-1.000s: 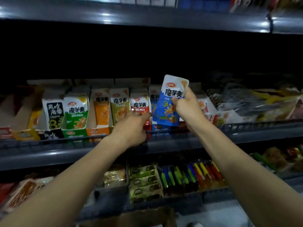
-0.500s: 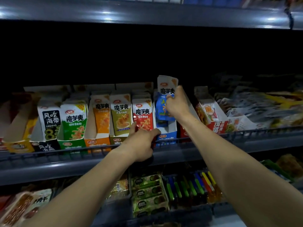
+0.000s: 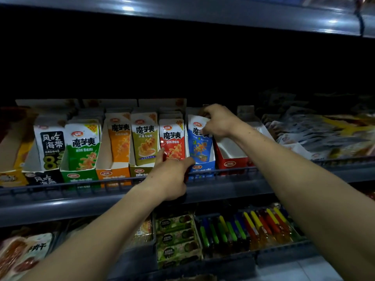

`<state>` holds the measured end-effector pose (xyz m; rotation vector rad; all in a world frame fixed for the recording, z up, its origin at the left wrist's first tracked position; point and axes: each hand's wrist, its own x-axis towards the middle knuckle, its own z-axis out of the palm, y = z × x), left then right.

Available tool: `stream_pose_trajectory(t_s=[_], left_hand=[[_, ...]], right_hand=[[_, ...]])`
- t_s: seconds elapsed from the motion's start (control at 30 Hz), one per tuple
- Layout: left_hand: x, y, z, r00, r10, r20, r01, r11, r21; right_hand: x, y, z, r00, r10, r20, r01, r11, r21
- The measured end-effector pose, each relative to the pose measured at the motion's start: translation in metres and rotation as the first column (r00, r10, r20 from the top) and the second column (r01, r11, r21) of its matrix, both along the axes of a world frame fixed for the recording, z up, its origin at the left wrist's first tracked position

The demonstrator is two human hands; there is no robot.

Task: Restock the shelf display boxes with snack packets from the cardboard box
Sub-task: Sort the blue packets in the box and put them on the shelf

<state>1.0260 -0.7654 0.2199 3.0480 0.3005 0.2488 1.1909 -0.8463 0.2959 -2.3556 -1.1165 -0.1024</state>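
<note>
The left hand [image 3: 170,175] reached up, fingers spread against the front of the blue display box [image 3: 200,168] at the shelf rail [image 3: 81,184]. To its right, the right hand [image 3: 218,121], wrist bent down, pinched the top of the blue snack packet [image 3: 199,146] standing inside that box.

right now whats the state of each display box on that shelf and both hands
black display box: stocked, packets upright
green display box: stocked
orange display box: stocked
olive display box: stocked
blue display box: holds the blue packet, upright
red display box right of the blue one: looks empty
right hand: gripping the blue packet's top
left hand: resting at the shelf's front rail, holding no packet
</note>
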Motion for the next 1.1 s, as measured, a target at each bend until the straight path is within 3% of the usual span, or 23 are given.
stream_pose_trajectory(t_s=[0.1, 0.4, 0.7, 0.83, 0.97, 1.03, 1.1], left_hand=[[0.001, 0.001, -0.002, 1.000, -0.004, 0.007, 0.004, 1.000, 0.014], [0.003, -0.001, -0.004, 1.000, 0.013, 0.018, -0.014, 1.000, 0.028], [0.003, 0.000, -0.006, 1.000, 0.021, 0.013, -0.021, 0.998, 0.062], [0.003, 0.000, -0.008, 1.000, 0.030, 0.009, -0.031, 0.997, 0.067], [-0.001, -0.001, -0.002, 1.000, 0.017, -0.017, -0.016, 0.996, 0.092], [-0.006, -0.003, 0.005, 1.000, 0.009, -0.019, -0.007, 0.996, 0.084], [-0.018, -0.007, 0.011, 0.996, -0.001, 0.088, -0.003, 0.999, 0.050]], right_hand=[[0.001, 0.004, 0.003, 0.983, 0.031, 0.182, 0.002, 0.984, -0.179], [0.002, 0.025, -0.013, 0.885, 0.032, 0.465, 0.137, 0.936, -0.326], [-0.004, 0.024, -0.034, 0.720, -0.014, 0.693, 0.202, 0.961, -0.191], [-0.006, 0.014, -0.034, 0.756, 0.028, 0.653, 0.106, 0.981, -0.165], [-0.022, -0.007, -0.029, 0.938, 0.089, 0.334, -0.059, 0.993, -0.100], [-0.034, -0.019, -0.027, 0.953, 0.123, 0.277, -0.104, 0.991, -0.081], [-0.050, -0.033, -0.028, 0.960, 0.159, 0.233, -0.152, 0.987, -0.045]])
